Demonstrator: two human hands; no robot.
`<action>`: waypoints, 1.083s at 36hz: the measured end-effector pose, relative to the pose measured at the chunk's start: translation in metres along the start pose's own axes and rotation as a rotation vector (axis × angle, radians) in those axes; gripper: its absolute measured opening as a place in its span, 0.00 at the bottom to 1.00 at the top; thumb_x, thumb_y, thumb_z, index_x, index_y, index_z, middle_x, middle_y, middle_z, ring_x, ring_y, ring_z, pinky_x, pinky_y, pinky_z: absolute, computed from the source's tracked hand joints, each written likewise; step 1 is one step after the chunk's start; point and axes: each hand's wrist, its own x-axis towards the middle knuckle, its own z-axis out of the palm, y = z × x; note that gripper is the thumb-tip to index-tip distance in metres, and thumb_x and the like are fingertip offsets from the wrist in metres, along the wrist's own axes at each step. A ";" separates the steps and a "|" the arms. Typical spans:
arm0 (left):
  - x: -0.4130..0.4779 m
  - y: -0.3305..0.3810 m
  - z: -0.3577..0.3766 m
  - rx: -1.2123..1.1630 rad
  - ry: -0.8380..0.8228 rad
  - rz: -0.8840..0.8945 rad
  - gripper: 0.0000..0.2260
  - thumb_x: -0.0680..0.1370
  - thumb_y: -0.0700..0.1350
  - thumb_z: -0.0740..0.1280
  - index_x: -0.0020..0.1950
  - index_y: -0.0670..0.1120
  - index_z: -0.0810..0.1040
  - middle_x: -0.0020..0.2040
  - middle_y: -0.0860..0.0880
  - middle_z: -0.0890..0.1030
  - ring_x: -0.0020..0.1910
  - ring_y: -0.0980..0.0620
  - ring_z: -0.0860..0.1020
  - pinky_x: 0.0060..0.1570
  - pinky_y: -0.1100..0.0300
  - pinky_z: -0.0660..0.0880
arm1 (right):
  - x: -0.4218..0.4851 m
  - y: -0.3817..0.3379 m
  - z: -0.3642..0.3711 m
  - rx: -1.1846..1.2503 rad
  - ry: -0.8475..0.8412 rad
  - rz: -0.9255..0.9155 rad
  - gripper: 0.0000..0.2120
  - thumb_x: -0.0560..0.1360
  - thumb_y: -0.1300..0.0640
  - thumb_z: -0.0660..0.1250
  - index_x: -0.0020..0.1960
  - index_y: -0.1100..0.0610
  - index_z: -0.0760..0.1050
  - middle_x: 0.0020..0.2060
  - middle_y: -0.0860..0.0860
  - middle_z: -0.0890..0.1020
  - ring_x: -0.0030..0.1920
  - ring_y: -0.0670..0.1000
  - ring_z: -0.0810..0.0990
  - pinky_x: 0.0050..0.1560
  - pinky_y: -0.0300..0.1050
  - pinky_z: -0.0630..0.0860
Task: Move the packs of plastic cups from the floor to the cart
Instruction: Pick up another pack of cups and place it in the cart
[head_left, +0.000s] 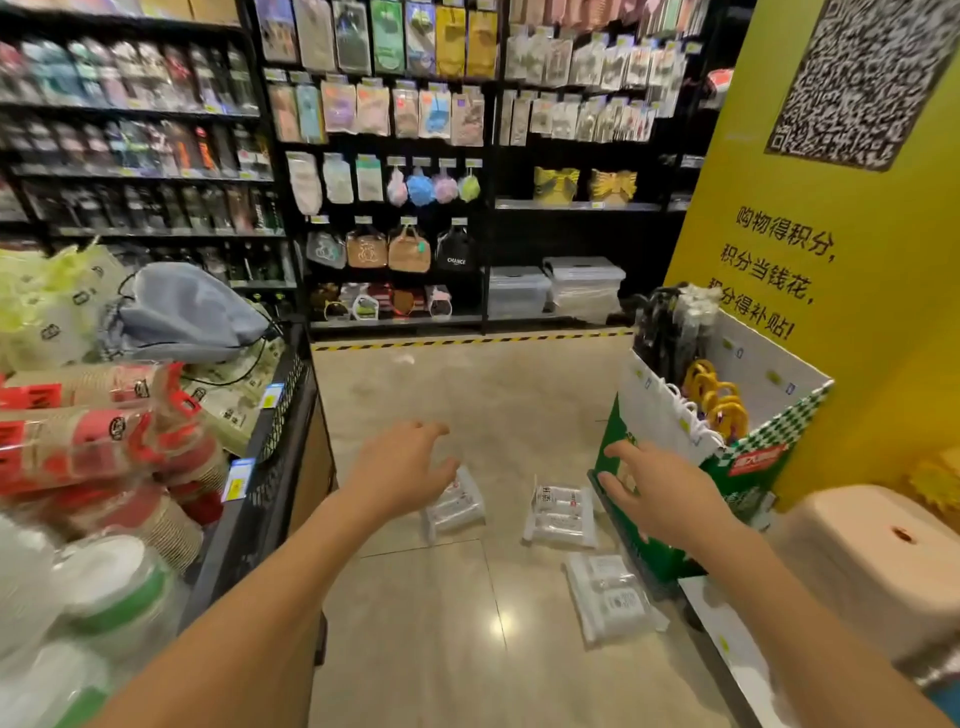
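Both hands, left hand (402, 470) and right hand (657, 491), fingers spread and empty, above three cup packs (561, 514) on the floor (467, 395), frame centre.

The left hand (400, 467) hides the upper-left part of the pack of cups (460, 506) farthest left of the green display box (737, 499); its print is too small to read. Well left of the box, the cart (270, 457) runs off the edge, its load blurred.

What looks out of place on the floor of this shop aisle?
Three packs of plastic cups lie scattered on the floor at different angles, between the cart and the green display box. Stock lying underfoot looks odd.
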 end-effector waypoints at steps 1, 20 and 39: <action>0.009 -0.005 0.002 -0.005 -0.006 0.003 0.24 0.79 0.60 0.60 0.73 0.52 0.68 0.68 0.49 0.74 0.65 0.49 0.73 0.61 0.53 0.71 | 0.010 -0.002 0.002 -0.002 -0.007 0.005 0.21 0.81 0.41 0.56 0.71 0.48 0.68 0.59 0.48 0.79 0.50 0.50 0.79 0.42 0.43 0.72; 0.256 0.038 0.070 0.030 -0.136 0.224 0.26 0.78 0.60 0.61 0.74 0.53 0.66 0.69 0.50 0.73 0.64 0.50 0.74 0.62 0.51 0.73 | 0.166 0.114 0.053 0.046 -0.025 0.228 0.22 0.80 0.38 0.55 0.69 0.47 0.69 0.61 0.47 0.78 0.57 0.51 0.78 0.50 0.50 0.79; 0.525 0.159 0.195 0.027 -0.380 0.564 0.24 0.78 0.59 0.60 0.73 0.53 0.68 0.67 0.48 0.74 0.65 0.47 0.72 0.65 0.46 0.69 | 0.274 0.286 0.132 0.072 -0.083 0.689 0.20 0.81 0.41 0.55 0.69 0.47 0.67 0.57 0.49 0.78 0.53 0.53 0.80 0.45 0.51 0.79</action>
